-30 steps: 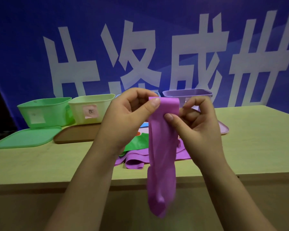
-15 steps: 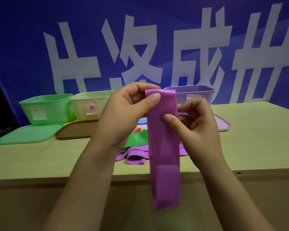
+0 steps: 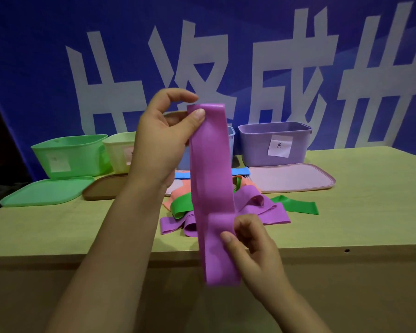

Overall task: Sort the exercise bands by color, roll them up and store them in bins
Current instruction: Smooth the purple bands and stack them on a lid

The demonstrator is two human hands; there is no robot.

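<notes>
A purple exercise band (image 3: 213,179) hangs upright in front of me above the table's near edge. My left hand (image 3: 162,143) pinches its top end between thumb and fingers. My right hand (image 3: 250,246) grips the band low down, thumb on its front. Behind it on the table lies a pile of bands: purple (image 3: 262,210), green (image 3: 298,206), orange (image 3: 178,197) and blue (image 3: 240,170). At the back stand a green bin (image 3: 70,155), a pale yellow bin (image 3: 120,150), a blue bin (image 3: 231,140) mostly hidden by the band, and a purple bin (image 3: 274,143).
Lids lie flat in front of the bins: a green lid (image 3: 46,191), a brown lid (image 3: 106,188) and a pink-purple lid (image 3: 291,176). The wooden table (image 3: 358,207) ends just below my hands. A blue banner with white characters (image 3: 202,56) fills the background.
My right hand has slid from the band's top down to its lower part. My left hand keeps the top end pinched and has lifted it. The band now hangs flat and straight.
</notes>
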